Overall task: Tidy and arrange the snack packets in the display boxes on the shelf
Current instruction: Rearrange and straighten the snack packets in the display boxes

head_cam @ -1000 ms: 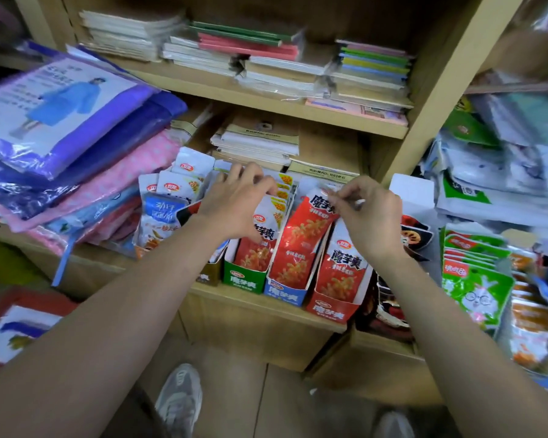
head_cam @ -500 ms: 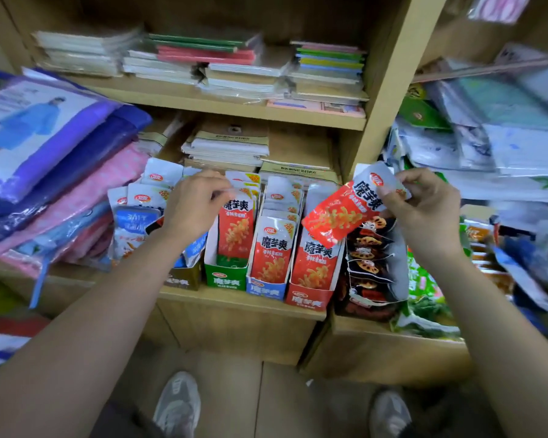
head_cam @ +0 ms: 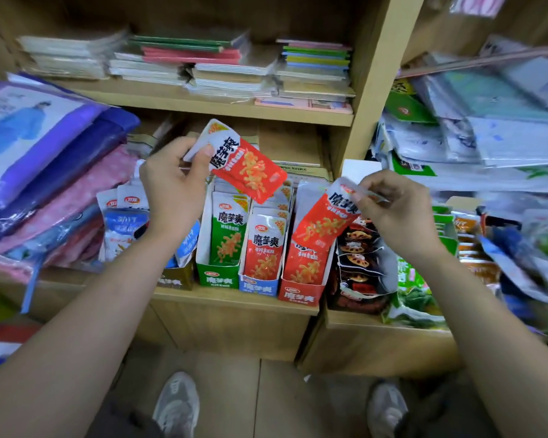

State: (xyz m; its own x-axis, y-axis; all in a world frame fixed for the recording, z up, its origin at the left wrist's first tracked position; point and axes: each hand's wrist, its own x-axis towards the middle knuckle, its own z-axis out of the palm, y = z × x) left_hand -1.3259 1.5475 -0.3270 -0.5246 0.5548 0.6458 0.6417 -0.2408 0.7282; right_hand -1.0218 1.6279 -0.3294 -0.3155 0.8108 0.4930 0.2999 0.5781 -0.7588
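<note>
Pinching a red snack packet point(head_cam: 249, 167) by its white top edge, the left hand point(head_cam: 174, 191) holds it tilted in the air above the display boxes. The right hand point(head_cam: 393, 213) grips a second red packet point(head_cam: 325, 218) by its top between thumb and fingertips, its lower end hanging over the red display box point(head_cam: 301, 292). Left of that box stand a blue display box point(head_cam: 258, 286) and a green display box point(head_cam: 217, 276), each with upright packets, all near the front edge of the wooden shelf point(head_cam: 234, 298).
</note>
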